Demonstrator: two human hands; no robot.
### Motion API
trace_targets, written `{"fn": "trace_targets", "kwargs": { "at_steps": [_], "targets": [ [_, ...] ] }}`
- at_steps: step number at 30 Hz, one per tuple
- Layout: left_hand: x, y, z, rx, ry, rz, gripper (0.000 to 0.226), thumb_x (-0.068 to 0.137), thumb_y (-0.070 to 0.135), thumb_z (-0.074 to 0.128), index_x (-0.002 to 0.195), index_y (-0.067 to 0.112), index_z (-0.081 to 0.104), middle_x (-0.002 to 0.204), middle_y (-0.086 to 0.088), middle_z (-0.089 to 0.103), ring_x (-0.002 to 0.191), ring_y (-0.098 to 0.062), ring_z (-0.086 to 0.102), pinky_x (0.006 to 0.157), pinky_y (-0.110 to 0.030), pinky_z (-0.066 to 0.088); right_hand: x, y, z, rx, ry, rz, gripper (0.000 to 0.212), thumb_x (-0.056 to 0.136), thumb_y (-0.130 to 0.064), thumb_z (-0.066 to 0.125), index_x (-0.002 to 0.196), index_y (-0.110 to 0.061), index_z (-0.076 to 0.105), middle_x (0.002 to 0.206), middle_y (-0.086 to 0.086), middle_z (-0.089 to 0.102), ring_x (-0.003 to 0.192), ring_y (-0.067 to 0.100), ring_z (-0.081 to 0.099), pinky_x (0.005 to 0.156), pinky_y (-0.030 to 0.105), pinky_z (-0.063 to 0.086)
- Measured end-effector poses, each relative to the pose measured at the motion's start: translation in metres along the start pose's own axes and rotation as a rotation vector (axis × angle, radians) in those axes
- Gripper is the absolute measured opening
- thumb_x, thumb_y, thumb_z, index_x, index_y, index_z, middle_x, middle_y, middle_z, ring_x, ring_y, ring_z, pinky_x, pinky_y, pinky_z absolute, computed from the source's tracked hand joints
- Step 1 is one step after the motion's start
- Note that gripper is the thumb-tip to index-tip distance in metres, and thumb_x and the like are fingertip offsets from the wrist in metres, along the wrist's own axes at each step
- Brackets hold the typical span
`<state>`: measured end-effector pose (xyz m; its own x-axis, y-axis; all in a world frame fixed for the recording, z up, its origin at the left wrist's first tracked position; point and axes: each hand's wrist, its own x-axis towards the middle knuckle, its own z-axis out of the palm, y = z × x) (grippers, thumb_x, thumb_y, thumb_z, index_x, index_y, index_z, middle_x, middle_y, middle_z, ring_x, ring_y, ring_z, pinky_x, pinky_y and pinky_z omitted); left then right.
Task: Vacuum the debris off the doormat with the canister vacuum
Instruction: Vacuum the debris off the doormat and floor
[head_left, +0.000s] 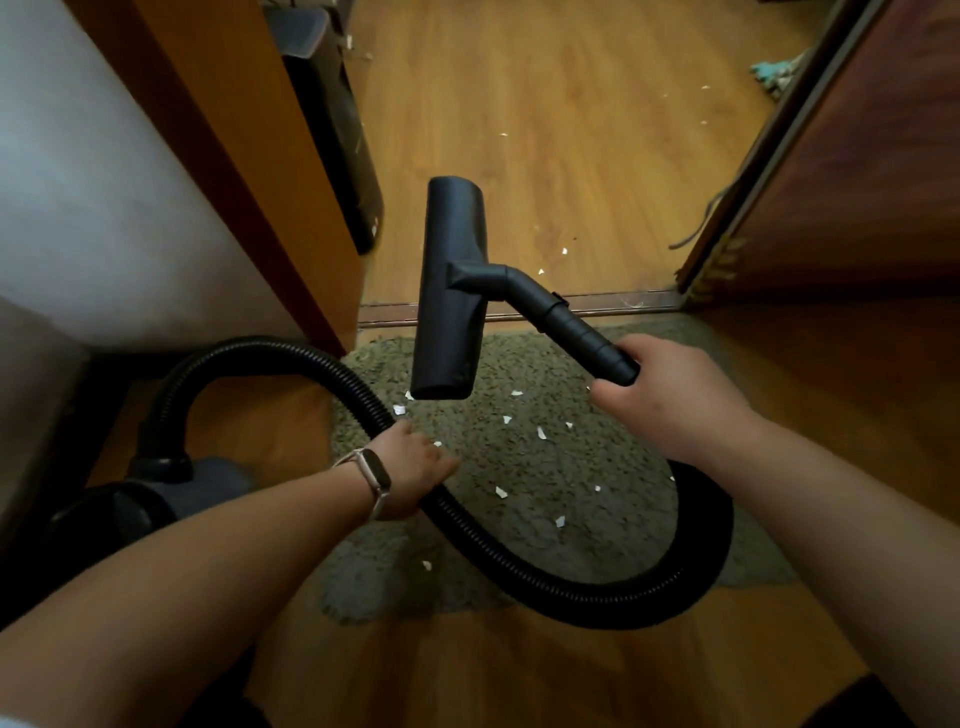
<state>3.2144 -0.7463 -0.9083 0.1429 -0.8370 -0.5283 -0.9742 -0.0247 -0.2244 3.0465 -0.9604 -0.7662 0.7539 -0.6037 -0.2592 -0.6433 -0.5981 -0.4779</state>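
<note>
Both bare forearms entered from the near edge. The left grip (415, 467) was curled round the ribbed black hose (519, 566); a pale-strapped watch (376, 475) sat on its wrist. The right grip (660, 395) was closed round the end of the rigid black tube (576, 327).

Below and between both grips lay the doormat (597, 525): shaggy, olive-grey and rounded in outline, on a glossy orange-brown plank floor (571, 156). Small white debris flakes (542, 432) were scattered over its pile, mostly between the two grips. A few more lay beyond the metal threshold strip (597, 304).

Ahead and left of the right grip, the tube joined the long, smooth floor head (452, 291), which appeared lifted above the mat's far edge. The hose looped across the mat under the right forearm. It then arched left of the left grip to the dark canister (156, 493). A pale wall (78, 182) stood left and a reddish-brown panel (857, 182) stood right.
</note>
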Motion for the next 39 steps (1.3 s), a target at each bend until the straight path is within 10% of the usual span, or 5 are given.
{"fn": "trace_targets", "kwargs": {
  "at_steps": [15,22,32,39],
  "targets": [
    [-0.089,-0.028,-0.062,-0.519,0.358,-0.167,0.024,0.067,0.054,0.055,0.074,0.033,0.046,0.064,0.01,0.057,0.06,-0.014,0.059,0.057,-0.026,0.046,-0.009,0.026,-0.028,-0.166,0.098,0.044,0.014,0.087,-0.039,0.064,0.096,-0.029,0.059,0.075,-0.002,0.06,0.066,0.018,0.058,0.052,0.028,0.04],
    [-0.139,0.001,-0.125,-1.282,0.515,-0.307,0.027,0.064,0.014,0.083,0.076,0.028,0.063,0.065,0.004,0.062,0.055,-0.01,0.059,0.05,-0.022,0.047,0.002,0.018,-0.014,-0.288,0.032,0.046,0.016,0.09,-0.04,0.059,0.1,-0.029,0.056,0.078,-0.001,0.06,0.067,0.019,0.06,0.056,0.029,0.049],
    [-0.131,-0.011,-0.07,-1.02,0.043,-0.339,0.02,0.068,0.033,0.077,0.082,0.026,0.066,0.072,0.0,0.068,0.063,-0.018,0.066,0.055,-0.033,0.052,0.02,0.017,0.035,-0.408,-0.063,0.022,0.02,0.092,-0.041,0.055,0.108,-0.03,0.052,0.081,-0.004,0.061,0.068,0.015,0.061,0.055,0.029,0.052],
    [-0.119,-0.014,-0.022,-1.431,-0.092,-0.373,0.014,0.073,0.015,0.079,0.08,0.018,0.067,0.064,0.002,0.063,0.055,-0.013,0.059,0.051,-0.027,0.049,0.064,0.011,0.08,-0.494,-0.133,-0.068,0.022,0.09,-0.044,0.056,0.108,-0.031,0.054,0.078,-0.006,0.061,0.068,0.015,0.062,0.065,0.036,0.06]
  ]
}}
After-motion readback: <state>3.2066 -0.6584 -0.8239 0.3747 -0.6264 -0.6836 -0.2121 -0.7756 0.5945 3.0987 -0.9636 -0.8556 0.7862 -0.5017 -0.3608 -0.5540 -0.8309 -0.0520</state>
